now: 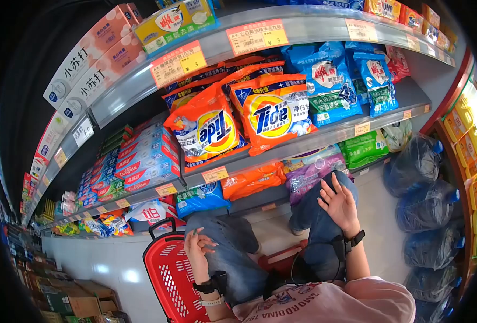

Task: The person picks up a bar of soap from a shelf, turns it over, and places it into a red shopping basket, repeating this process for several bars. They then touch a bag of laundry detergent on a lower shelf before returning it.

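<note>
I sit low in front of store shelves, my knees in blue jeans. My left hand [197, 248] hovers over my left knee with fingers loosely curled, holding nothing. My right hand [339, 204] is raised above my right knee, palm toward me, fingers apart and empty. Both wrists wear black bands. Directly ahead on the middle shelf [303, 141] stand two orange Tide detergent bags, one upright [273, 112] and one turned upside down [206, 129]. Neither hand touches them.
A red shopping basket [174, 274] stands on the floor by my left knee. Blue detergent bags [330, 81] and Colgate boxes [141, 161] fill the shelves. Large water bottles in bags [427, 210] line the right side. Cardboard boxes [71, 296] sit at lower left.
</note>
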A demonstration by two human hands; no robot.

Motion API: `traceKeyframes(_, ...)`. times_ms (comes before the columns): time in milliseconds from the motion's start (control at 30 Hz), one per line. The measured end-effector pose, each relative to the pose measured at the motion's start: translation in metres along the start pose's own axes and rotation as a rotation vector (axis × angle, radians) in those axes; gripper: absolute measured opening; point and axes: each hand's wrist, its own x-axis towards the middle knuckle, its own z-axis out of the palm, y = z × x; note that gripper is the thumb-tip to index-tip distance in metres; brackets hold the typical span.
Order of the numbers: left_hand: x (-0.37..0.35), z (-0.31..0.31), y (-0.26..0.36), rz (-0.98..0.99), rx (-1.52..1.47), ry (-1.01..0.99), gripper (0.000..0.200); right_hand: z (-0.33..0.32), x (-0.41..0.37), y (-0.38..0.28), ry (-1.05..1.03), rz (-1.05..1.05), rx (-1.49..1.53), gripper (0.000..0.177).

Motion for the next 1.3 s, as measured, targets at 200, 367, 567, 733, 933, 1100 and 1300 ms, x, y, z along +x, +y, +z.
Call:
traceKeyframes(200,0.001,-0.001,-0.002,0.01,-0.009,0.001,0.03,0.0,0.0,0.0,-0.001,-0.004,0.001,0.052)
traceKeyframes(367,0.0,-0.001,-0.001,0.003,-0.01,0.009,0.029,0.002,0.0,-0.001,-0.011,0.005,0.028,0.047)
traceKeyframes(567,-0.001,0.0,0.0,-0.002,-0.006,0.003,0.029,0.002,-0.001,0.0,-0.013,0.003,0.033,0.047)
traceKeyframes(733,-0.001,0.003,0.002,0.028,0.032,0.004,0.031,0.006,-0.001,0.001,-0.014,0.028,0.07,0.048)
traceKeyframes(933,0.002,0.011,0.005,-0.026,0.11,0.014,0.031,0.016,-0.005,0.004,-0.074,0.088,0.189,0.049)
traceKeyframes(1100,-0.002,0.013,0.007,-0.025,0.158,0.095,0.031,-0.057,0.005,0.002,-0.116,0.04,0.308,0.046)
traceKeyframes(1300,-0.002,0.019,0.009,-0.053,0.269,0.145,0.032,-0.149,0.037,0.017,0.522,0.082,-1.133,0.087)
